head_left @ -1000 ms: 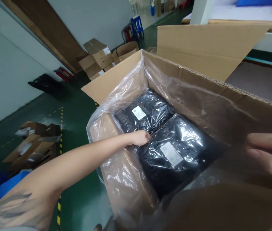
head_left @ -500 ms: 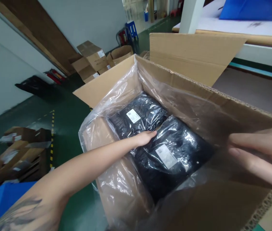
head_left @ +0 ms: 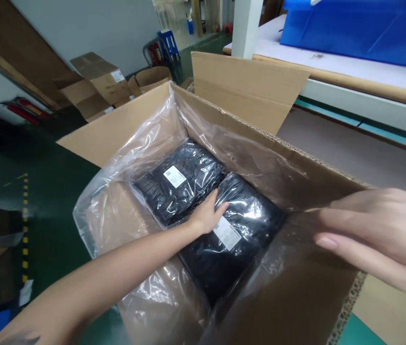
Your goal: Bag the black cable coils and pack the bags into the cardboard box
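Inside a large cardboard box (head_left: 260,148) lined with a clear plastic liner (head_left: 117,211), two black items in clear plastic packaging lie flat side by side. The farther black package (head_left: 156,191) and the nearer black package (head_left: 253,206) each carry a white label. Between them my left hand (head_left: 206,213) presses down at the seam, thumb apart from the fingers, touching the nearer package. Over the box's right side my right hand (head_left: 375,230) is closed, thumb against the fingers, with a fold of the liner drawn up to its fingertips.
Behind the box stands a work table (head_left: 339,76) with a blue bin (head_left: 361,33) on it. Open cardboard boxes (head_left: 98,86) sit on the green floor by the wall. A blue stool (head_left: 169,45) is farther back. Yellow-black tape (head_left: 25,230) marks the floor at left.
The view has shifted right, so the box appears farther left. My left hand has turned, its thumb now spread from the fingers. My right hand has come farther over the box.
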The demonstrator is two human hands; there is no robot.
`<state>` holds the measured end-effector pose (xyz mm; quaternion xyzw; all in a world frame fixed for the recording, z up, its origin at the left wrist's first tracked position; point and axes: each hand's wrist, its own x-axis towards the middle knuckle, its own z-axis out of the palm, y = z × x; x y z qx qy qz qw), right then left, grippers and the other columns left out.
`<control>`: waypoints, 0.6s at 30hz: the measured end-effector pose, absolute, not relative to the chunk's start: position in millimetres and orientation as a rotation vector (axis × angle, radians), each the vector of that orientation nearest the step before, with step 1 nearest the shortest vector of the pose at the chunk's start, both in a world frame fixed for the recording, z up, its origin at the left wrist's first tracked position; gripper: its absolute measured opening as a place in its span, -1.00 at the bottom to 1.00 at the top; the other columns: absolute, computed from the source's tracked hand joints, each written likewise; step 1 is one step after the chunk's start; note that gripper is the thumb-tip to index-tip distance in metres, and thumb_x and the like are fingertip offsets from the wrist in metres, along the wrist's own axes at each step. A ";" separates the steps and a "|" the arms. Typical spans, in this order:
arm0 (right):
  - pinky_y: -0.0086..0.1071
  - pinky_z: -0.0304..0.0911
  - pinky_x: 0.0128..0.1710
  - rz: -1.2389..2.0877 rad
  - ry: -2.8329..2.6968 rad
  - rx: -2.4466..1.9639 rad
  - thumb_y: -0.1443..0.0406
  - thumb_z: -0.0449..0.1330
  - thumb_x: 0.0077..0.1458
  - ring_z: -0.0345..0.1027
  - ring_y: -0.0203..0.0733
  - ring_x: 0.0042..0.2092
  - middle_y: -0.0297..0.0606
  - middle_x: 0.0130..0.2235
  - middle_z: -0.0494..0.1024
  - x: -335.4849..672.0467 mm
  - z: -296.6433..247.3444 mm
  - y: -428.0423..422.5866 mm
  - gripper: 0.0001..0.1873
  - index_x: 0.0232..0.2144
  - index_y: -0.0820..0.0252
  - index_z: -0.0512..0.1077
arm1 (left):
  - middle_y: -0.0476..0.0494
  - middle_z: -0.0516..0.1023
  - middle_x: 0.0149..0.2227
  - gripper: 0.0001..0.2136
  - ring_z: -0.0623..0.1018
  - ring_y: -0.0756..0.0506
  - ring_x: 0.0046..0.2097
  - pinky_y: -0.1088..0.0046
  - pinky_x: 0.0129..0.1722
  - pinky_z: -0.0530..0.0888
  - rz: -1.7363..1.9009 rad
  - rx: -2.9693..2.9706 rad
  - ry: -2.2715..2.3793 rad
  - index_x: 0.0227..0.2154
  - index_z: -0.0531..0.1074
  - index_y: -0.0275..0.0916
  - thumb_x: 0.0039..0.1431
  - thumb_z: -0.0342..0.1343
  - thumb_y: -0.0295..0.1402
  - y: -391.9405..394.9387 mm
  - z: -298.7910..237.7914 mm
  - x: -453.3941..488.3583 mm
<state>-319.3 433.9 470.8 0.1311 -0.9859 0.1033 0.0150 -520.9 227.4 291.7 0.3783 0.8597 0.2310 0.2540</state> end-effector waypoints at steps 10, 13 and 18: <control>-0.27 -0.05 -0.51 0.284 -3.037 0.484 0.25 -0.08 0.27 0.10 -0.17 -0.57 -0.37 -0.60 0.19 -314.0 471.3 431.5 -0.72 -0.50 0.08 0.19 | -0.25 -0.06 0.37 -0.30 -0.03 -0.31 0.36 -0.08 0.29 -0.21 0.363 2.087 1.876 0.31 -0.02 -0.17 0.19 -0.05 0.03 240.0 298.7 -458.5; -0.26 -0.06 -0.51 0.302 -3.049 0.450 0.28 -0.09 0.27 0.10 -0.17 -0.57 -0.37 -0.61 0.21 -317.2 471.2 428.4 -0.70 -0.53 0.07 0.17 | -0.25 -0.08 0.37 -0.33 -0.05 -0.31 0.36 -0.06 0.29 -0.18 0.351 2.073 1.938 0.30 0.00 -0.17 0.21 -0.07 0.02 241.3 296.8 -454.2; -0.27 -0.06 -0.52 0.335 -3.048 0.440 0.29 -0.08 0.25 0.10 -0.18 -0.58 -0.37 -0.62 0.21 -317.0 469.5 429.7 -0.70 -0.55 0.07 0.17 | -0.22 -0.09 0.38 -0.36 -0.09 -0.30 0.37 -0.08 0.29 -0.25 0.373 1.992 2.127 0.31 -0.02 -0.17 0.25 -0.11 0.00 252.6 302.7 -455.8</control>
